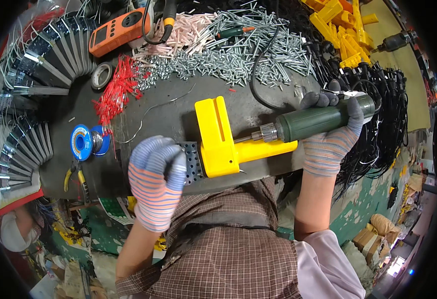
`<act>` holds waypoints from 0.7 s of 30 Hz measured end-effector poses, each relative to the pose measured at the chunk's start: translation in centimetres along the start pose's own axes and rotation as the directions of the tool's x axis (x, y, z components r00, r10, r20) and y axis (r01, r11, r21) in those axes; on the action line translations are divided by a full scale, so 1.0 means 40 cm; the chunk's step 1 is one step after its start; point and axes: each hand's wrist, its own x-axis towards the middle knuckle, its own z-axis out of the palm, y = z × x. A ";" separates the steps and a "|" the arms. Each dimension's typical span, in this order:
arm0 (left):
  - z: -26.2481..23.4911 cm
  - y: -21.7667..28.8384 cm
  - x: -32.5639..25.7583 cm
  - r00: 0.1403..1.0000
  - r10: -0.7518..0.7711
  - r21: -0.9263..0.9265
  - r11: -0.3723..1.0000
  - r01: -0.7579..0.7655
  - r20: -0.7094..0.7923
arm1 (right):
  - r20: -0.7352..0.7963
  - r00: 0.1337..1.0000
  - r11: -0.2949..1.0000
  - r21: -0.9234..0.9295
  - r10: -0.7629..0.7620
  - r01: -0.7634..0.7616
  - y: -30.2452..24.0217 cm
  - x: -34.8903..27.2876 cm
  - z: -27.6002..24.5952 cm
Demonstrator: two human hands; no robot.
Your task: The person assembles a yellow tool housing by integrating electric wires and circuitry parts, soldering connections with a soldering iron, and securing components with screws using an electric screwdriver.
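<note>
My right hand [330,142], in a striped glove with grey fingertips, is wrapped round a dark green electric screwdriver [308,119]. The screwdriver lies level, and its bit reaches the side of a yellow plastic housing with a handle [217,144]. A dark perforated metal plate [193,163] sticks out from the housing's left side. Just left of that plate is my left hand [156,174], gloved the same way. Its fingers are curled in towards the thumb; whatever they may hold is hidden.
Behind the housing lie heaps of screws [258,45] and pink sleeves [183,35]. An orange meter [121,32], tape roll [101,75], red-tipped leads [118,89], solder spool [81,143] and pliers [83,184] are left. Black cords [383,99] and yellow housings [345,30] stand right.
</note>
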 end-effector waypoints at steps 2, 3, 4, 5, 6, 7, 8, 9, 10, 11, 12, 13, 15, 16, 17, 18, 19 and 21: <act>0.009 0.015 -0.019 1.000 -0.008 0.033 0.999 0.008 0.014 | 0.015 1.000 1.000 -0.006 -0.004 0.005 -0.002 0.003 -0.004; 0.017 0.016 -0.021 1.000 -0.010 0.031 0.999 0.010 0.015 | 0.013 1.000 1.000 -0.008 -0.004 0.004 -0.002 0.002 -0.005; 0.026 0.013 -0.024 1.000 0.003 0.031 1.000 -0.003 0.004 | -0.002 1.000 1.000 -0.026 -0.016 0.016 -0.002 0.000 -0.006; 0.033 0.012 -0.025 1.000 0.019 0.031 0.999 -0.019 -0.007 | -0.017 0.999 0.999 -0.042 -0.030 0.030 -0.003 -0.002 -0.005; 0.037 0.014 -0.026 1.000 0.018 0.039 0.999 -0.017 -0.019 | -0.018 0.999 0.999 -0.043 -0.033 0.032 -0.003 -0.003 -0.003; 0.036 0.013 -0.024 1.000 0.019 0.037 0.999 -0.018 -0.018 | -0.022 0.999 0.998 -0.045 -0.033 0.032 -0.004 -0.003 -0.001; 0.035 0.012 -0.024 0.999 0.038 0.045 0.998 -0.037 -0.014 | -0.027 0.999 0.998 -0.049 -0.033 0.031 -0.004 -0.004 -0.001; 0.035 0.010 -0.024 0.998 0.056 0.053 0.997 -0.055 -0.009 | -0.027 0.999 0.998 -0.050 -0.034 0.033 -0.004 -0.005 -0.001; 0.036 0.008 -0.025 0.998 0.056 0.052 0.997 -0.055 -0.009 | -0.003 0.999 0.999 -0.041 -0.035 0.034 -0.004 -0.007 -0.002; 0.038 0.005 -0.027 0.998 0.068 0.045 0.997 -0.068 -0.008 | 0.023 0.999 0.999 -0.031 -0.033 0.034 -0.003 -0.008 -0.003; 0.039 0.003 -0.029 0.997 0.080 0.038 0.996 -0.080 -0.007 | 0.023 0.999 0.999 -0.032 -0.031 0.032 -0.001 -0.011 0.000; 0.039 0.002 -0.030 0.997 0.078 0.038 0.996 -0.078 -0.008 | -0.010 0.998 0.998 -0.025 -0.055 0.054 0.002 -0.016 0.004; 0.039 0.002 -0.031 0.995 0.097 0.034 0.995 -0.097 -0.005 | -0.045 0.996 0.997 -0.022 -0.079 0.078 0.003 -0.021 0.007; 0.038 0.005 -0.030 0.995 0.095 0.033 0.995 -0.095 -0.005 | -0.011 0.998 0.998 -0.007 -0.064 0.064 0.003 -0.021 0.006; 0.038 0.008 -0.027 0.995 0.098 0.037 0.994 -0.098 -0.007 | 0.023 0.998 0.999 0.007 -0.050 0.050 0.002 -0.020 0.005; 0.038 0.010 -0.026 0.995 0.102 0.042 0.994 -0.101 -0.009 | 0.023 0.998 0.999 0.005 -0.050 0.050 0.001 -0.020 0.001; 0.039 0.009 -0.027 0.995 0.100 0.040 0.994 -0.100 -0.009 | 0.017 0.999 0.999 0.028 -0.036 0.035 0.001 -0.020 -0.004; 0.039 0.008 -0.029 0.995 0.103 0.029 0.994 -0.102 -0.017 | 0.010 1.000 0.999 0.051 -0.019 0.019 0.001 -0.020 -0.006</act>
